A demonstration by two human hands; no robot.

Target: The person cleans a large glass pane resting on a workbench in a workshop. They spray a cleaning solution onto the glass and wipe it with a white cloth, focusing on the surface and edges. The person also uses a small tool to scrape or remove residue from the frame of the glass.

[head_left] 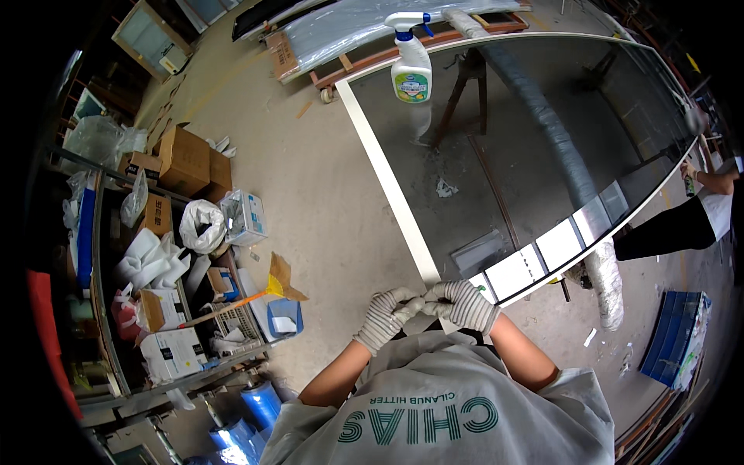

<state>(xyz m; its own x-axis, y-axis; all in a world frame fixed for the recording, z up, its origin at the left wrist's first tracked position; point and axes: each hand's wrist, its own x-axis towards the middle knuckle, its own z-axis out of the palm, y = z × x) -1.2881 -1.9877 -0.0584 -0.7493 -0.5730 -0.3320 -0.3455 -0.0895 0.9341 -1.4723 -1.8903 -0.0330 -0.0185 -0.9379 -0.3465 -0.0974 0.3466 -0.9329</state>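
Observation:
Both my hands wear grey-and-white striped knit gloves and meet close to my body. They are at the near left corner of a large dark glass panel with a white frame. The fingers of my left hand are curled in a pinch. Right beside them, the fingers of my right hand are pinched too, the two sets of fingertips almost touching. Whatever lies between the fingertips is too small to make out. A white spray bottle with a blue-and-white trigger head stands on the far left part of the glass.
To the left, a metal-framed shelf carries cardboard boxes, white foam and a blue bin. Wrapped panels lie beyond the glass. A person works at the right edge, above a blue crate.

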